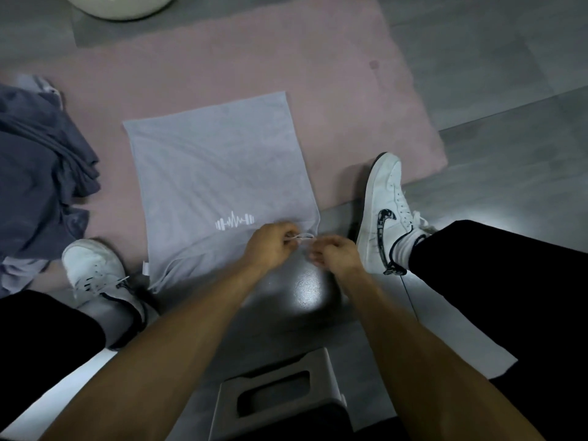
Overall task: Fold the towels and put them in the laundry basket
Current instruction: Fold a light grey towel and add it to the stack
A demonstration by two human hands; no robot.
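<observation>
Seated on a white plastic stool (280, 399) whose handle slot shows between the knees, a person reaches both bare forearms forward and down to the near right corner of a pale grey towel (213, 173). The left hand (270, 246) has its fingers curled round a thin white loop or cord at that corner, pinching it; the right hand (337, 254), just beside it and almost touching, is curled too, fingertips at the other end of the same cord, though how firmly it holds cannot be told. Just beyond and left of the grip, a small white heartbeat-and-barbell logo (234, 221) is printed on the towel. The towel lies flat, spread as a rough square, its near edge hanging off a pink rug (350, 100) onto grey floor (493, 58), with a white tag at the near left corner. Flanking the grip are two white sneakers: the left shoe (95, 272) close to the towel's near left corner, the right shoe (385, 211) just right of the hands, above black trouser legs. Well to the left of the grip, a heap of darker blue-grey towels (38, 160) lies crumpled on the rug. Farthest off, at the top edge beyond the rug, sits the curved rim of a cream-coloured round container (121, 4)
</observation>
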